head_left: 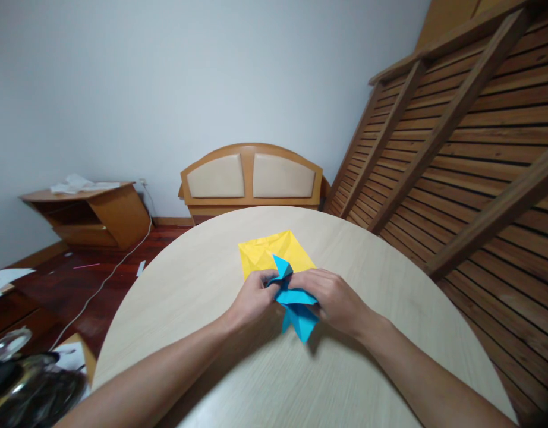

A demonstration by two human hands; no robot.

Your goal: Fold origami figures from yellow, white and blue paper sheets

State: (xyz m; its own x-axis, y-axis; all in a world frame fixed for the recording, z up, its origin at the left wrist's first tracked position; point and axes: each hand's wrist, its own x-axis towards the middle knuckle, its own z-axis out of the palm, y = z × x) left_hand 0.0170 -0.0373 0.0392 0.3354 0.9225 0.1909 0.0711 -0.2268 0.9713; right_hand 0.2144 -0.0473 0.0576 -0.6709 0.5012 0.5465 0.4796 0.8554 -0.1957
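A folded blue origami paper point(296, 297) is held between both hands above the round table point(202, 273). Its pointed flaps stick out at the top and toward me at the bottom. My left hand point(256, 292) pinches its left side near the upper point, thumb and fingers closed on it. My right hand point(334, 294) grips the right side, with fingers lying over the upper fold; some of its fingertips are hidden by the paper. Just beyond the hands, a creased yellow sheet of paper point(274, 246) lies on the tabletop, partly covered by the hands and the blue paper.
A wooden headboard point(248, 173) with two cream panels stands behind the table. Slatted wooden boards point(456, 148) lean at the right. At the left are a low cabinet point(109, 217) with papers, a white cable point(104, 282) on the floor, and a dark plastic bag point(46, 386).
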